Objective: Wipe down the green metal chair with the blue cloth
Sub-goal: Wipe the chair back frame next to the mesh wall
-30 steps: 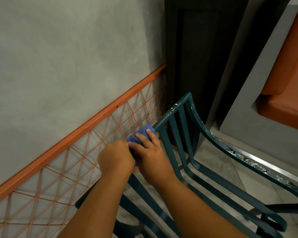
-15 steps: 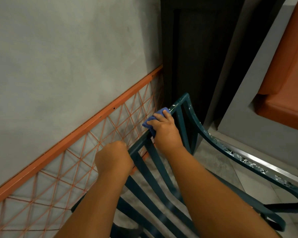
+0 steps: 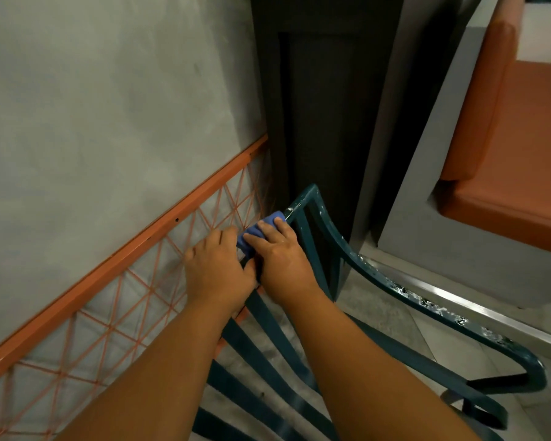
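1. Head view: I see the right hand pressing the blue cloth onto the top rail of the green metal chair, fingers curled over the cloth.
2. The left hand grips the same rail just beside the cloth, fingers wrapped round the rail.
3. An orange lattice rail runs along the grey wall behind the chair.

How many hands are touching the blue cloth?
2. The right hand presses the blue cloth onto the chair's top rail. The left hand sits right beside it, touching the cloth's left edge.
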A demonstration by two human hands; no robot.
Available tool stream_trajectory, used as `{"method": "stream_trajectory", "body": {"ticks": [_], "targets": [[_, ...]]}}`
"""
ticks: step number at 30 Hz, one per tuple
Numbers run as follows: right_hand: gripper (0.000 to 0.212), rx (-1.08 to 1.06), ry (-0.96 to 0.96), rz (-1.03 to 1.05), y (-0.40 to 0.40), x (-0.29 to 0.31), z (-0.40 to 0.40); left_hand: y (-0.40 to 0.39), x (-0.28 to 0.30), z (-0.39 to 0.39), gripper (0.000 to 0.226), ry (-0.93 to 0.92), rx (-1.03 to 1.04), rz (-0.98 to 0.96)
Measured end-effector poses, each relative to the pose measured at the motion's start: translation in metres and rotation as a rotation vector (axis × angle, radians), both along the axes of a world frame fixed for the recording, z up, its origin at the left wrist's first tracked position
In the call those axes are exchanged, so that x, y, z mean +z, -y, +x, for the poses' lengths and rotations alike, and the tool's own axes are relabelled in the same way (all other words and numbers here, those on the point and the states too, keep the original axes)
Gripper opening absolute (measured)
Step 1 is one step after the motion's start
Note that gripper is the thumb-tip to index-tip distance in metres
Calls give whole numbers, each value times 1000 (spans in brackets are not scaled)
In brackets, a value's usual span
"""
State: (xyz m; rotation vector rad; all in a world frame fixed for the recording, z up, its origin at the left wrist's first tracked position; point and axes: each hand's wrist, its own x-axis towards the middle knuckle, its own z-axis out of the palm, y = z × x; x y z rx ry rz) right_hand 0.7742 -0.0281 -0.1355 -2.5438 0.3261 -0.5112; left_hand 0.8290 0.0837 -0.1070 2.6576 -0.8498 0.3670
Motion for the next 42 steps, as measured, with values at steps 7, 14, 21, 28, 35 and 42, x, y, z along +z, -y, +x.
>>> {"method": "stream_trajectory", "body": {"ticks": [7,14,21,28,35,42], "targets": [[47,6,-24,-21,29,2,9,1,-14,7,60,94,-80,12],[43,37,68,-4,20,-9,3,-1,-17,10,51,4,-69,-55],[40,12,-62,-55,61,7,26,2,-20,14,43,-20,-70,-50],[47,87,46,-64,49,-3,10,2,-21,15,38,-31,-71,-12],[42,-91,2,-18,55,2,29,1,-23,16,21,-20,-85,-3],[50,74,73,-3,44,-8,7,1,-25,18,20,-23,-77,6]]}}
